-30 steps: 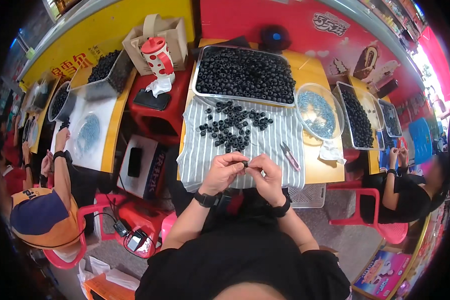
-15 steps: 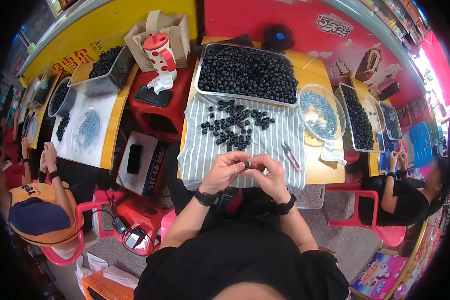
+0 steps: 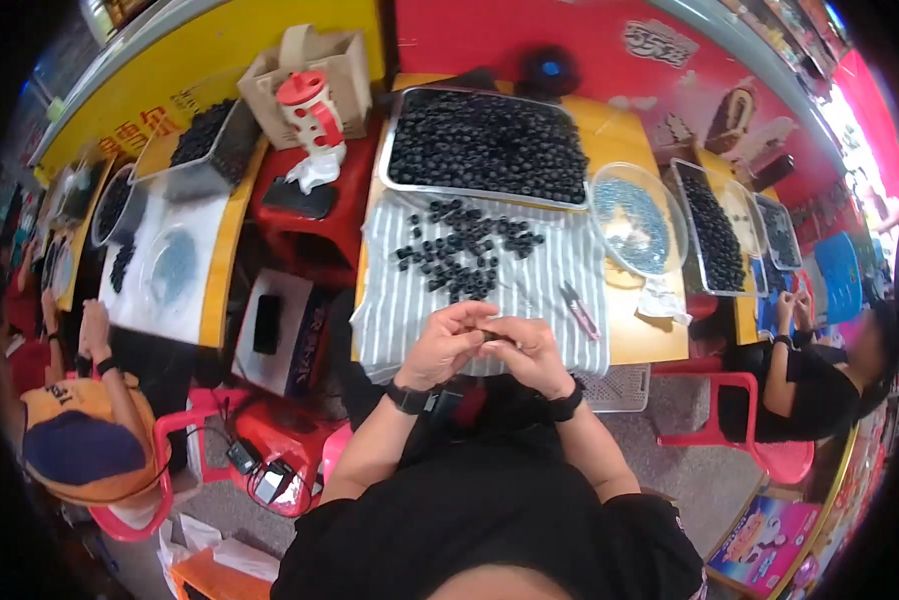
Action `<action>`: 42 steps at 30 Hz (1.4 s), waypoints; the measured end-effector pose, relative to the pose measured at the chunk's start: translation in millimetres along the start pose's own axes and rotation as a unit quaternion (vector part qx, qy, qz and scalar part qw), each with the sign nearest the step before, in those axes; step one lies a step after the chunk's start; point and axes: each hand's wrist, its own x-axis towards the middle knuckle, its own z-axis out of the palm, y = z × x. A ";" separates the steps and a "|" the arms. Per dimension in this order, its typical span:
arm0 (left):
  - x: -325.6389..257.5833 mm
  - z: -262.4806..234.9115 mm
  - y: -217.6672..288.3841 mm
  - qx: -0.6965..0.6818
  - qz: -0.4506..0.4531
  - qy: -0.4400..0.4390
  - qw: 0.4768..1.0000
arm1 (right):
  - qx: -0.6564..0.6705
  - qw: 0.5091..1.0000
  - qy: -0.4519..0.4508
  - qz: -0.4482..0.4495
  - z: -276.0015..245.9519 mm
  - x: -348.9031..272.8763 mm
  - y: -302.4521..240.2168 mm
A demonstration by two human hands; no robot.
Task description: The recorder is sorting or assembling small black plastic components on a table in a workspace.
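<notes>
My left hand [image 3: 444,348] and my right hand [image 3: 532,358] meet just above the near edge of a grey-and-white striped cloth [image 3: 390,330]. Pinched between the fingertips of both is a small black ring-shaped part [image 3: 491,337], mostly covered by the fingers. Beyond the hands, a loose heap of similar black ring-shaped parts [image 3: 460,250] is spread over the cloth. Right of the heap lies a small pair of thread snips [image 3: 581,312] with pink handles, touched by neither hand.
A large metal-rimmed tray [image 3: 382,165] full of black parts stands behind the cloth. To its right is a round clear dish [image 3: 620,262] of small bluish pieces. A red stool [image 3: 315,235] holds a phone and dotted tumbler. People work at tables on both sides.
My right fingers have closed further over the black part, hiding more of it. The whole view has shifted slightly; the heap and snips lie as before.
</notes>
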 end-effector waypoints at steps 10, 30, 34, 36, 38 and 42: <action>6.1 8.0 -4.3 0.020 0.027 0.040 0.999 | -0.042 0.997 0.056 0.036 -28.4 -1.9 -4.3; 1.9 -9.7 -8.7 -0.037 0.051 0.005 0.998 | -0.361 0.931 0.053 -0.005 -50.1 -6.6 -8.1; 3.4 -10.1 -10.8 -0.046 0.061 0.013 0.997 | -0.381 0.923 0.050 0.019 -35.9 12.0 0.1; 4.1 -9.2 -10.0 -0.048 0.061 0.014 0.997 | -0.401 0.916 0.028 0.015 -32.1 28.3 0.9; 4.4 -7.1 -9.0 -0.052 0.056 0.018 0.997 | -0.420 0.908 0.015 0.008 -26.1 44.0 0.3; 3.0 -4.5 -6.9 -0.057 0.053 0.029 0.997 | -0.458 0.889 -0.025 0.012 -16.0 62.0 7.7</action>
